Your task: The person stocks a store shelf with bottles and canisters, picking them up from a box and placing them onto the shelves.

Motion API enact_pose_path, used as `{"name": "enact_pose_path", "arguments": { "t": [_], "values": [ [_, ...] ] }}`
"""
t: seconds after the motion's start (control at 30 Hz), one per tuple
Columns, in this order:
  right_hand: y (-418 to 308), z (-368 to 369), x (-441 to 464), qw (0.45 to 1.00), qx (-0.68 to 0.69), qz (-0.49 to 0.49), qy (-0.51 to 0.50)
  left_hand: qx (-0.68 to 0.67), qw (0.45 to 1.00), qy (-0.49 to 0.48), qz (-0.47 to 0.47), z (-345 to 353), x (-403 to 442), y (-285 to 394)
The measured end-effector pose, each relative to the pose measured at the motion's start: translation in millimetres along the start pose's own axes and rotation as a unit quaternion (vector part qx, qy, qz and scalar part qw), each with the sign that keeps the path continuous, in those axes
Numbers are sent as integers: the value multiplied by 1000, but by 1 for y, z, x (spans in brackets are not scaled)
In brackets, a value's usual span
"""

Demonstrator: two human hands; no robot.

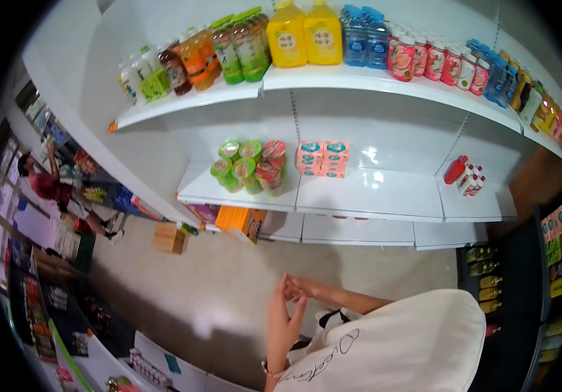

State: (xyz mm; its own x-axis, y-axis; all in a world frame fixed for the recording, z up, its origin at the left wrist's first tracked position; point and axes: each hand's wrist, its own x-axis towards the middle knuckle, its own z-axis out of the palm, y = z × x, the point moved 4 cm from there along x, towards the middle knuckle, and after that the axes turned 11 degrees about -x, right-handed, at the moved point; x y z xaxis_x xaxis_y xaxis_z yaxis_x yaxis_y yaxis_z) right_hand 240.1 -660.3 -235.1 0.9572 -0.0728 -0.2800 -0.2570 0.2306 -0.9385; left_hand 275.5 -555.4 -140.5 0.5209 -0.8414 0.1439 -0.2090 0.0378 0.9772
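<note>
Both of my hands meet in front of my white shirt, above the floor and away from the shelves. My left hand, with a bracelet at its wrist, points upward with its fingers stretched and the thumb apart. From the right comes my right hand, its fingers extended and touching the fingers of the left. No object shows in either hand. Beyond them, the white middle shelf carries green and red instant noodle cups, stacked pink tissue packs and white bottles with red caps.
Several drinks line the upper shelf, among them yellow jugs and pink bottles. An orange box juts out below. A cardboard carton sits on the floor. Another person stands at the left. Dark racks flank the right.
</note>
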Motion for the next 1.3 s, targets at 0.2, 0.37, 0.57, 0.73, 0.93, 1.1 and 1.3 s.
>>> {"name": "enact_pose_path", "arguments": {
  "t": [0.2,0.37,0.57,0.73,0.93,1.1,1.3],
  "values": [
    [2,-20,36,996,13,-80,39,5,999,-13,-42,-14,15,-41],
    [-18,-28,19,979,19,-173,108,-92,984,-101,-112,-24,52,-64],
    [-25,-118,-28,943,44,-187,273,2,984,-175,-10,44,121,-7],
    [-110,-205,-111,866,-124,-209,437,-41,967,-251,15,129,170,5],
    [-265,-307,-201,529,-398,-400,634,-74,952,-210,210,216,280,102],
    [-321,-354,-219,487,-453,-342,664,-46,940,-108,322,278,386,165],
    [-315,-367,-193,673,-400,-301,545,-143,950,-147,237,296,391,179]
  ]
}}
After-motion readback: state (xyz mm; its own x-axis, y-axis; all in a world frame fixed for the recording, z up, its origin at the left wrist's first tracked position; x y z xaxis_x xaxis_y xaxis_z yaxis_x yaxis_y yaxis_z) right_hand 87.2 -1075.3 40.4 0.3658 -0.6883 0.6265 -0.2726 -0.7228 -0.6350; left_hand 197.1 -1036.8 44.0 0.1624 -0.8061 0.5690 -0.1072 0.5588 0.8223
